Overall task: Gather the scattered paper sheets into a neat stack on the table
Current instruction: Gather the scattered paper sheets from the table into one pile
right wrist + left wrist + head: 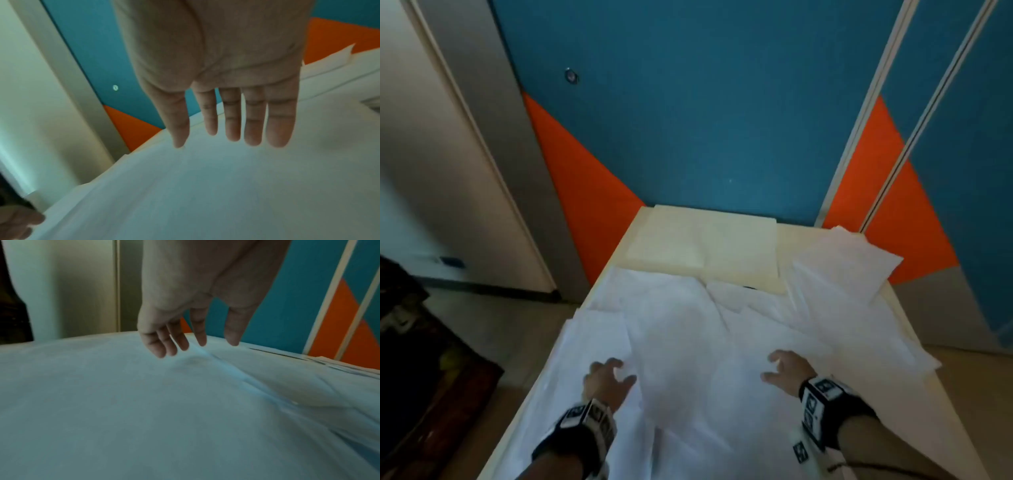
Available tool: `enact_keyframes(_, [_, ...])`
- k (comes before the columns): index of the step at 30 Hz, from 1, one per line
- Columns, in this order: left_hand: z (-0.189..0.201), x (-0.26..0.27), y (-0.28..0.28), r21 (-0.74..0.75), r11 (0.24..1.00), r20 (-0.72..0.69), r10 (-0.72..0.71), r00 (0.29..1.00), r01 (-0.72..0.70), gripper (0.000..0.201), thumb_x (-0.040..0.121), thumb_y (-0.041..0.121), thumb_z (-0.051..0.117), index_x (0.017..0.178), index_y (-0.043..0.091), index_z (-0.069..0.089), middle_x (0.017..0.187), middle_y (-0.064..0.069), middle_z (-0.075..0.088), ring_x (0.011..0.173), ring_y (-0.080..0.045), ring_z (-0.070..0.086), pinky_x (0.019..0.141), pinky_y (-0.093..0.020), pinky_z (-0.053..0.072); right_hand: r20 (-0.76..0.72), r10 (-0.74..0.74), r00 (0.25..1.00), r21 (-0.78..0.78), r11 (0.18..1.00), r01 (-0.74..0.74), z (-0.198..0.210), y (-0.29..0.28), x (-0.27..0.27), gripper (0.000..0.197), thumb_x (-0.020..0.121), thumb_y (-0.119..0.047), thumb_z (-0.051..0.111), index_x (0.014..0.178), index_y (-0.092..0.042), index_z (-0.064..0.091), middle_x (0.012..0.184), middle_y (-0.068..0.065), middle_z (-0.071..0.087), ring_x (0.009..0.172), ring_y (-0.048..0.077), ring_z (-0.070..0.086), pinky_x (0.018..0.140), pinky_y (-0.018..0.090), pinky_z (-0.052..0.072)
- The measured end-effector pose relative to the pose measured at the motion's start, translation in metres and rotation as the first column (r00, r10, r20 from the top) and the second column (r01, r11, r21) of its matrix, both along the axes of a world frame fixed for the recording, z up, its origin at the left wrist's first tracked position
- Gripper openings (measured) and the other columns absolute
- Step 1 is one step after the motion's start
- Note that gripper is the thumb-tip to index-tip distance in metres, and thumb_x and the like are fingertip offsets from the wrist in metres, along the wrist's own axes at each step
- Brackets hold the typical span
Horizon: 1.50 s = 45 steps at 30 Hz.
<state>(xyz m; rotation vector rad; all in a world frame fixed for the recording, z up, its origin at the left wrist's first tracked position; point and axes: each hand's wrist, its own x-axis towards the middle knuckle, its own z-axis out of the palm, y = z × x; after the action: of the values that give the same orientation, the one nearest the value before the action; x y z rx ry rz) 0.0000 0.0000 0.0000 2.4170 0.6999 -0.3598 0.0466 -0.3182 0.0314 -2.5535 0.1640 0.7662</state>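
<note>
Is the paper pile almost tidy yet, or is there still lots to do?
Still lots. Nothing looks stacked yet: the white sheets lie spread and overlapping across the table, some poking over the far right edge. The left hand and right hand are open over the sheets, holding nothing. All the gathering and squaring up is left.

The place looks like an office or meeting room, though blur leaves that unsure: teal and orange wall panels [688,120] with pale metal trim strips [887,130], a plain door [448,171], and a light counter [904,329] strewn with paper sheets [688,342].
</note>
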Motion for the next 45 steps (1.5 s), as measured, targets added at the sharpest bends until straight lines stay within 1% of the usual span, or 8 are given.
enact_keyframes(6, [-0.002, -0.006, 0.039, 0.157, 0.935, -0.091, 0.333, 0.938, -0.317, 0.073, 0.076, 0.039, 0.068, 0.138, 0.016, 0.037, 0.144, -0.017, 0.028, 0.131, -0.036, 0.03, 0.105, -0.047, 0.033, -0.046, -0.083, 0.996, -0.142, 0.987, 0.075, -0.016, 0.015, 0.007, 0.062, 0.086, -0.037, 0.061, 0.138, -0.013, 0.038, 0.143, 0.016, 0.031, 0.131, 0.035, 0.037, 0.106, 0.038, 0.039])
enact_keyframes(12, [-0.01, 0.001, 0.067, 0.2, 0.93, -0.222, 0.351, 0.91, -0.309, 0.112, 0.062, 0.06, 0.072, 0.144, 0.003, 0.022, 0.149, -0.021, 0.029, 0.136, -0.037, 0.03, 0.11, -0.049, 0.032, -0.041, 0.019, 0.999, -0.202, 0.979, -0.027, -0.029, 0.053, 0.008, 0.07, 0.082, -0.037, 0.061, 0.142, -0.021, 0.029, 0.144, 0.014, 0.023, 0.133, 0.036, 0.025, 0.104, 0.042, 0.037])
enact_keyframes(17, [-0.006, 0.009, 0.072, 0.191, 0.946, -0.279, 0.309, 0.909, -0.263, 0.08, 0.066, 0.053, 0.074, 0.131, 0.015, 0.047, 0.144, -0.017, 0.027, 0.132, -0.037, 0.028, 0.107, -0.049, 0.033, -0.03, 0.043, 0.999, -0.233, 0.971, -0.049, -0.035, 0.068, 0.01, 0.072, 0.079, -0.035, 0.063, 0.141, -0.022, 0.029, 0.144, 0.012, 0.023, 0.132, 0.035, 0.025, 0.103, 0.043, 0.039])
enact_keyframes(21, [-0.007, 0.013, 0.076, 0.139, 0.944, -0.276, 0.326, 0.904, -0.298, 0.086, 0.061, 0.051, 0.078, 0.133, 0.021, 0.041, 0.136, -0.017, 0.029, 0.126, -0.039, 0.032, 0.102, -0.05, 0.039, -0.028, 0.028, 0.999, -0.24, 0.97, -0.034, -0.036, 0.07, 0.012, 0.073, 0.079, -0.033, 0.066, 0.142, -0.021, 0.029, 0.145, 0.012, 0.022, 0.133, 0.035, 0.025, 0.103, 0.043, 0.039])
enact_keyframes(25, [-0.013, 0.015, 0.089, 0.017, 0.92, -0.235, 0.384, 0.893, -0.391, 0.107, 0.049, 0.043, 0.086, 0.134, 0.012, 0.029, 0.131, -0.018, 0.05, 0.124, -0.04, 0.046, 0.102, -0.053, 0.04, -0.024, 0.025, 0.999, -0.242, 0.97, -0.03, -0.037, 0.071, 0.011, 0.073, 0.081, -0.031, 0.065, 0.142, -0.021, 0.028, 0.146, 0.013, 0.021, 0.133, 0.035, 0.024, 0.104, 0.043, 0.038])
enact_keyframes(35, [-0.01, 0.023, 0.096, -0.159, 0.98, -0.078, 0.111, 0.991, -0.122, 0.043, 0.082, 0.015, 0.064, 0.121, 0.0, 0.057, 0.123, -0.02, 0.062, 0.112, -0.036, 0.059, 0.097, -0.043, 0.047, -0.016, 0.015, 1.0, -0.236, 0.971, -0.018, -0.035, 0.075, 0.01, 0.072, 0.083, -0.029, 0.064, 0.144, -0.021, 0.027, 0.147, 0.014, 0.019, 0.134, 0.036, 0.023, 0.105, 0.042, 0.036])
enact_keyframes(41, [0.021, 0.032, 0.091, -0.179, 0.979, 0.028, 0.101, 0.994, -0.095, 0.039, 0.088, 0.009, 0.054, 0.126, -0.001, 0.054, 0.126, -0.022, 0.06, 0.115, -0.035, 0.056, 0.084, -0.03, 0.039, -0.014, 0.033, 0.999, -0.206, 0.978, -0.035, -0.04, 0.072, 0.003, 0.076, 0.08, -0.032, 0.066, 0.145, -0.026, 0.026, 0.153, 0.01, 0.015, 0.141, 0.032, 0.018, 0.111, 0.043, 0.032])
enact_keyframes(45, [0.033, 0.037, 0.071, -0.253, 0.966, 0.06, 0.064, 0.996, -0.046, 0.039, 0.088, 0.008, 0.054, 0.126, -0.002, 0.054, 0.129, -0.021, 0.058, 0.118, -0.035, 0.055, 0.094, -0.035, 0.042, 0.012, 0.079, 0.997, -0.101, 0.992, -0.077, -0.042, 0.077, -0.005, 0.072, 0.078, -0.03, 0.068, 0.142, -0.024, 0.035, 0.152, 0.009, 0.021, 0.141, 0.027, 0.023, 0.112, 0.04, 0.03])
